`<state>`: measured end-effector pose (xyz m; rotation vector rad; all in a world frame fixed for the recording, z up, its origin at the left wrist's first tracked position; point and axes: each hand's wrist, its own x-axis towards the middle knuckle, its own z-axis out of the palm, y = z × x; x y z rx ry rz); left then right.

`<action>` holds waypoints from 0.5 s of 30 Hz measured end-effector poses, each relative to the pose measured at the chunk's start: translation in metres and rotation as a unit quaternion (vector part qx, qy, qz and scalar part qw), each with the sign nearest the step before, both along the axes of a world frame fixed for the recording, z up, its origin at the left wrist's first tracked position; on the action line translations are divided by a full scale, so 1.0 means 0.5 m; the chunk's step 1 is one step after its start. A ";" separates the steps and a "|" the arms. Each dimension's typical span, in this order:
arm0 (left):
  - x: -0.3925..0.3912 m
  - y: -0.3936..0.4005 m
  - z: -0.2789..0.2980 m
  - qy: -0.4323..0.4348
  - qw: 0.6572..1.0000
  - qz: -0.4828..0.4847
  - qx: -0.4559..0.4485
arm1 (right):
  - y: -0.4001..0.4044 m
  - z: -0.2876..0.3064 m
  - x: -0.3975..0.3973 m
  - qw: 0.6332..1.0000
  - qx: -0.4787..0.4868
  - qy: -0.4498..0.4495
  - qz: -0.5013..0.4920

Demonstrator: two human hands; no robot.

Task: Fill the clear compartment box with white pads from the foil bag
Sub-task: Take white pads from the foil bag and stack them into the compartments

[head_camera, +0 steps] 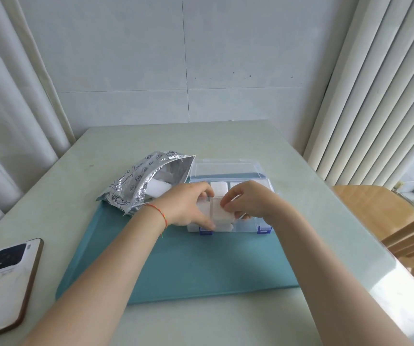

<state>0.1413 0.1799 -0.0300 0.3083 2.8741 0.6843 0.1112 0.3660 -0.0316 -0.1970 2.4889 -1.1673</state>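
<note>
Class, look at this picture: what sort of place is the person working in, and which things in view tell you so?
Probably a room at home, not a workshop: a pale table against a tiled wall, pleated curtains at a window, and a wooden chair alongside.

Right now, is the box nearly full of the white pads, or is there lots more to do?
Partly done. The clear plastic compartment box already has white pads in its back compartments. Both hands, left and right, are fitting a white pad into a front compartment. The open silver foil bag shows more pads, and the front right compartment looks empty.
</note>
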 end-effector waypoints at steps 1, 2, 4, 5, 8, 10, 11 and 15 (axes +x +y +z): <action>0.001 -0.001 0.001 0.002 1.000 -0.001 -0.002 | -0.001 -0.001 0.001 1.000 0.008 0.002 0.003; 0.002 -0.001 0.001 0.002 1.000 -0.003 -0.003 | -0.002 -0.002 0.003 1.000 0.017 0.004 0.007; 0.001 -0.002 0.001 0.000 1.000 -0.006 0.000 | -0.004 -0.002 0.004 0.999 0.036 0.012 0.015; 0.001 -0.001 0.001 0.000 1.000 -0.009 -0.001 | -0.005 -0.003 0.002 0.999 0.045 0.018 0.020; -0.004 -0.003 -0.003 0.000 1.000 -0.020 -0.014 | -0.013 -0.005 0.002 0.995 0.076 0.043 0.041; -0.007 -0.004 -0.005 -0.012 0.999 -0.034 -0.019 | -0.017 -0.004 0.004 0.991 0.102 0.059 0.058; -0.009 -0.005 -0.006 -0.017 0.999 -0.046 -0.023 | -0.019 -0.001 0.005 0.989 0.116 0.068 0.064; -0.015 -0.007 -0.008 -0.034 0.996 -0.071 -0.041 | -0.017 0.013 0.007 0.980 0.153 0.106 0.072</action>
